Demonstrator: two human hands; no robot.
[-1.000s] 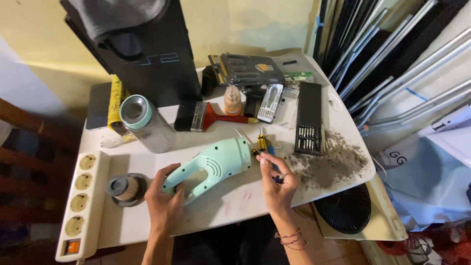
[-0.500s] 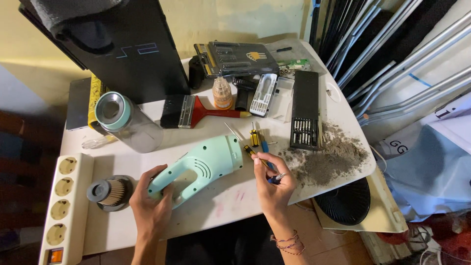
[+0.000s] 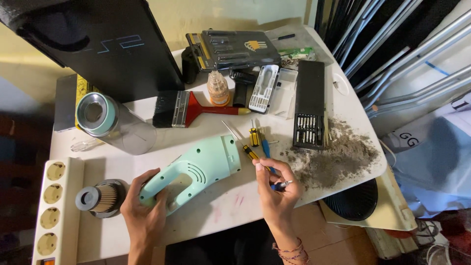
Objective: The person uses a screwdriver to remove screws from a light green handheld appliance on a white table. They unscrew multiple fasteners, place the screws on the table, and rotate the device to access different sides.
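- The left hand [image 3: 145,212] wraps its fingers around the handle of a mint-green handheld vacuum body [image 3: 194,172], which lies flat on the white table [image 3: 162,142], its wide end pointing toward 2 o'clock.
- The right hand [image 3: 275,189] sits at 3 o'clock of the vacuum body, just beside it; its fingers pinch a small blue-handled screwdriver [image 3: 279,185], tip pointing toward 3 o'clock.
- A yellow-and-black screwdriver [image 3: 251,152] lies between the vacuum's wide end and the right hand.
- At 9 o'clock of the left hand a pleated round filter [image 3: 99,198] stands on the table, beside a cream power strip [image 3: 52,208].
- At 11 o'clock lies a clear dust cup [image 3: 114,125] with a mint rim, on its side.
- At 12 o'clock lies a red-handled paintbrush [image 3: 189,108].
- A heap of grey dust [image 3: 333,157] spreads at 2 o'clock of the right hand, below a black bit case [image 3: 309,110].
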